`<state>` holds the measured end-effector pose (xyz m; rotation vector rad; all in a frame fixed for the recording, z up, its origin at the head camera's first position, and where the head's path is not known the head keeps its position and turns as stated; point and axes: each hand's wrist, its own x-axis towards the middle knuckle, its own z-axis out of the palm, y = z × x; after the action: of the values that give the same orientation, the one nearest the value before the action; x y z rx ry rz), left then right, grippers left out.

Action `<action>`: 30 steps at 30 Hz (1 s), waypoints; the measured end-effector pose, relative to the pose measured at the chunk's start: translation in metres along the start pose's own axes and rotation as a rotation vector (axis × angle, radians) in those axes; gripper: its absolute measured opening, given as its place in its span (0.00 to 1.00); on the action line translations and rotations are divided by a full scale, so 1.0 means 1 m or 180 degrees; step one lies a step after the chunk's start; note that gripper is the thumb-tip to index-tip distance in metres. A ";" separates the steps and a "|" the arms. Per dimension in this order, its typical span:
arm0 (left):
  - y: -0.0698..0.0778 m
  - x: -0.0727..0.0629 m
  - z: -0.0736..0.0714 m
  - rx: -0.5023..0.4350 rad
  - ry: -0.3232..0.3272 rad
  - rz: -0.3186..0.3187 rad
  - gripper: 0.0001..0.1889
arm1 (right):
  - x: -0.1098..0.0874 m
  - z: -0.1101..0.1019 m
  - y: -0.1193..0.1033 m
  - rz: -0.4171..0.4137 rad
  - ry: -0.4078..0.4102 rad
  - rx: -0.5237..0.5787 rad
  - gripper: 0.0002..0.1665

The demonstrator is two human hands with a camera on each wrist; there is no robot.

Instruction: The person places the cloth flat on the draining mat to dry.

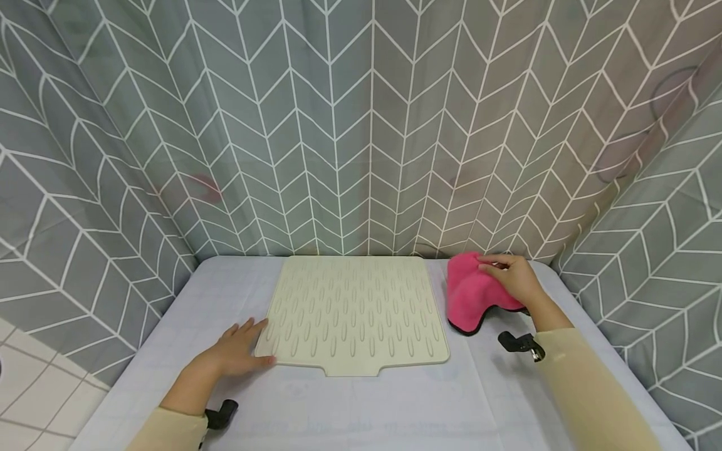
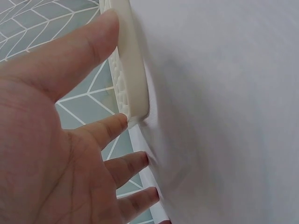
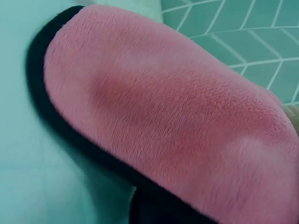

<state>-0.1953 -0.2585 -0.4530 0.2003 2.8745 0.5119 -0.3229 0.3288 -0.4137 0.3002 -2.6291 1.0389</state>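
A cream ribbed mat (image 1: 352,313) with a tab on its near edge lies flat on the white-covered table. My left hand (image 1: 234,351) is at its near left corner, fingers spread, thumb and a fingertip touching the edge; the left wrist view shows the thumb (image 2: 88,46) along the mat's side (image 2: 133,70). To the right of the mat, my right hand (image 1: 516,279) pinches a pink plush cloth (image 1: 476,294) with black trim. The cloth (image 3: 163,107) fills most of the right wrist view and hides nearly all of that hand.
The white tablecloth (image 1: 417,407) covers the table, its far edge against a grey curtain (image 1: 350,125) with a white chevron pattern. More curtain stands at both sides. Pale floor tiles (image 1: 42,388) show at the lower left. A black wrist mount (image 1: 521,344) sticks out from the right sleeve.
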 end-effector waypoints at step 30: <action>0.001 0.000 -0.001 -0.0011 0.0024 -0.0003 0.53 | -0.008 0.009 -0.101 -0.0642 0.0904 0.0918 0.11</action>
<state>-0.1953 -0.2577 -0.4517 0.1969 2.8806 0.5184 -0.2869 0.2512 -0.3591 0.4353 -2.1507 1.2848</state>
